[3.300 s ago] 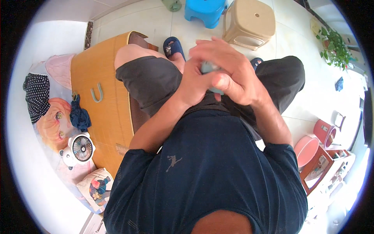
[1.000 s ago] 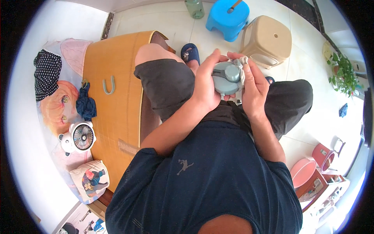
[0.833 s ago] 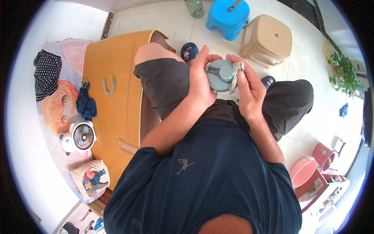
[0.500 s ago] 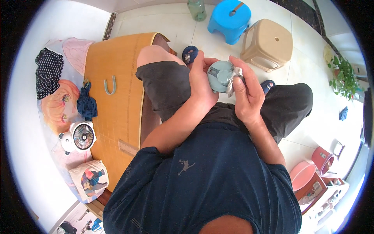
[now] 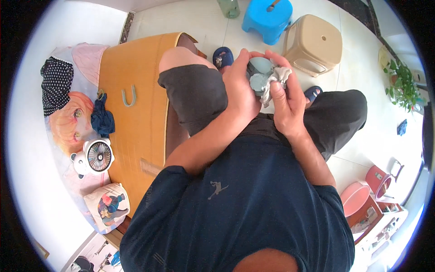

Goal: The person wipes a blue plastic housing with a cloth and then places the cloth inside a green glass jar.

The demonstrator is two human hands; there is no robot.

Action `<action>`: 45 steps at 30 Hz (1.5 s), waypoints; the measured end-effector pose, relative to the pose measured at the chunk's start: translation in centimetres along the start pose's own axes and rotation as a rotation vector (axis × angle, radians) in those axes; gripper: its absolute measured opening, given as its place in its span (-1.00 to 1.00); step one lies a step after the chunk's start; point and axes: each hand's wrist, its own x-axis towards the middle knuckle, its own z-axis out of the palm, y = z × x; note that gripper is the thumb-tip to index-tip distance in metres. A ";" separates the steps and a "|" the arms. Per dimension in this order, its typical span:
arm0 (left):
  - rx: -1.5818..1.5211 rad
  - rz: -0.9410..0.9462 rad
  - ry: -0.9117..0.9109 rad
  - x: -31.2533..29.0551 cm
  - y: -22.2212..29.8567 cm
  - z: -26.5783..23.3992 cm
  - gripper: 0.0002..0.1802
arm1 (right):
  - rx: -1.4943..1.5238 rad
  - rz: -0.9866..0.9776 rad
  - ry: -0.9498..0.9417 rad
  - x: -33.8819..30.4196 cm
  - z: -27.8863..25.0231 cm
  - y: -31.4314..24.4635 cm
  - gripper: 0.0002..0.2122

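Over my lap, my left hand (image 5: 242,88) is wrapped round a rounded grey-green lid-like object (image 5: 261,67), with its palm and thumb along the left side. A round knob-like part and a dark recess show on its upper face. Against its right edge, my right hand (image 5: 290,102) presses a crumpled whitish-grey cloth (image 5: 277,78) between thumb and fingers. The fingertips of both hands meet behind the object, so its underside is hidden.
To my left, a tan mat-covered bed (image 5: 136,68) carries a curved pale hook (image 5: 128,96), dark blue cloth (image 5: 102,119) and a white fan (image 5: 98,156). Ahead stand a blue stool (image 5: 268,20) and a beige stool (image 5: 315,43). Pink basins (image 5: 355,199) are at right.
The lid-like object has tilted and turned in my hands, bringing its knob-like part nearer to me. More of the cloth shows, spread along its right edge.
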 end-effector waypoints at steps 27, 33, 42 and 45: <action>0.175 0.254 0.008 0.6 -1.0 0.4 -0.73 | 0.069 0.247 0.251 1.7 -0.9 0.5 -0.68; -0.110 -0.096 -0.112 0.9 0.4 -0.5 -0.76 | 0.232 0.194 0.082 0.9 -1.0 0.3 -0.66; 0.184 0.096 -0.029 0.2 -0.9 0.6 -0.72 | 0.043 0.157 0.387 1.7 -0.9 1.0 -0.76; 0.158 0.183 -0.126 0.7 -0.9 0.0 -0.68 | 0.558 0.360 0.351 2.0 -1.8 1.3 -0.70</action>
